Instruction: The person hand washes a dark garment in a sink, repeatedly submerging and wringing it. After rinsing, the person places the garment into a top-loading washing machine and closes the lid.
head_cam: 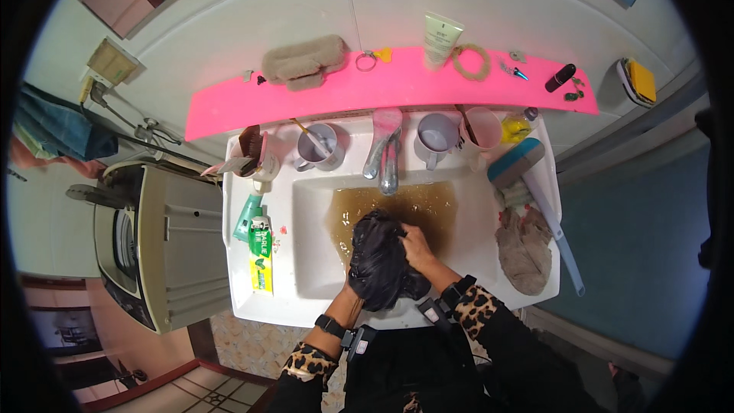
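A bunched, wet black cloth (381, 264) is held over the front part of a white sink basin (309, 241). My right hand (418, 246) grips its right side with bent fingers. Beneath the cloth's left side is my left hand (351, 292); its fingers are hidden by the fabric, and only the part near the wrist shows. Murky brown water (395, 198) stands in the basin behind the cloth, below the metal faucet (389, 169).
Toothpaste (261, 258) and a green tube (249, 218) lie on the left rim. Cups, including a grey mug (434, 137), line the back. A long-handled brush (536, 189) and brown cloth (524, 252) rest at right. A pink shelf (390, 89) spans behind; a washing machine (137, 241) stands left.
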Available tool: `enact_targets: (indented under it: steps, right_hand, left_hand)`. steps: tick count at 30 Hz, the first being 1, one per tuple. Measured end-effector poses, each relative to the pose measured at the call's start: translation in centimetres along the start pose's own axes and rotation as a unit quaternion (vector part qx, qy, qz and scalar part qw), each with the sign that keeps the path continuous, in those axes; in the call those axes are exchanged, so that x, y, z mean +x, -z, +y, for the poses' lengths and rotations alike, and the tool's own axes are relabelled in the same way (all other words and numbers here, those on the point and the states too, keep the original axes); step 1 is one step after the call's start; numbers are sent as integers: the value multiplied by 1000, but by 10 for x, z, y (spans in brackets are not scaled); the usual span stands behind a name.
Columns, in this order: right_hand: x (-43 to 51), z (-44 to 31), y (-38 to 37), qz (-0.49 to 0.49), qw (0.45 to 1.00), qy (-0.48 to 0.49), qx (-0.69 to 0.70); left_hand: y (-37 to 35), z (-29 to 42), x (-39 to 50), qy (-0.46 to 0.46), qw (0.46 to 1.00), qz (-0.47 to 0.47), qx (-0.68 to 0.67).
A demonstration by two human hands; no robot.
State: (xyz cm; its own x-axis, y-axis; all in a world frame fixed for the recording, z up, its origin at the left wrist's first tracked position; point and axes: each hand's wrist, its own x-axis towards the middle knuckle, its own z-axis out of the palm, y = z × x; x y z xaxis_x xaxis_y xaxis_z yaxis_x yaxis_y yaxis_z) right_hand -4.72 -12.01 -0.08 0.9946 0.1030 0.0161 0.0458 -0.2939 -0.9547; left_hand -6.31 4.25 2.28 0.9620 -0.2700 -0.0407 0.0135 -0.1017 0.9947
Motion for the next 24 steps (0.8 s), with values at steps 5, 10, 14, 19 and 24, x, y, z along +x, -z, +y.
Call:
enact_targets:
  steps: [5,10,14,19,24]
  right_hand:
    - [-4,29,20,-6,962,-236,-134]
    - [-17,34,41,-36,949,-247,-192]
    - [-21,22,55,-143,948,-175,-225]
    - [-12,5,39,-306,876,-83,-364]
    - [5,11,13,-255,851,-35,-457]
  left_hand:
    - [28,-3,1,172,970,-31,171]
    - [41,14,-7,-102,837,-140,520]
    - [29,24,-15,-12,884,-190,427]
    - [6,4,-5,56,803,-245,541]
    - [-8,-30,20,93,724,-229,644]
